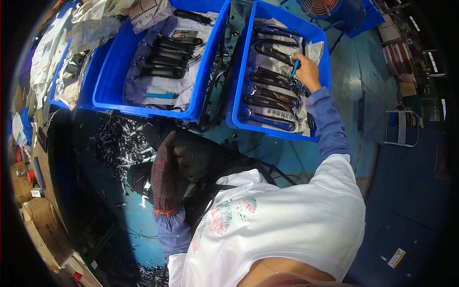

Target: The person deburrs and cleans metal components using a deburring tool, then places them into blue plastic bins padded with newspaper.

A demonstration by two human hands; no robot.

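My right hand (308, 72), bare, is closed around a small blue-handled tool (295, 68); its exact kind does not show. The hand is over the right side of a blue plastic bin (322, 36). In that bin, black-handled metal tools (272, 98) that look like wrenches lie in rows on printed paper. My left hand (165, 174) wears a dark red and grey knit glove. It lies by my dark-clothed leg, fingers stretched out and thumb apart, with nothing seen in it.
Left of it stands another blue bin (110, 91) with black-handled tools (165, 57) and one blue strip-like piece (160, 95). A third bin (88, 98) is farther left. Dark and silvery scraps (119, 143) litter the floor. A fan (319, 5) stands at the back right; cardboard boxes (45, 229) are left.
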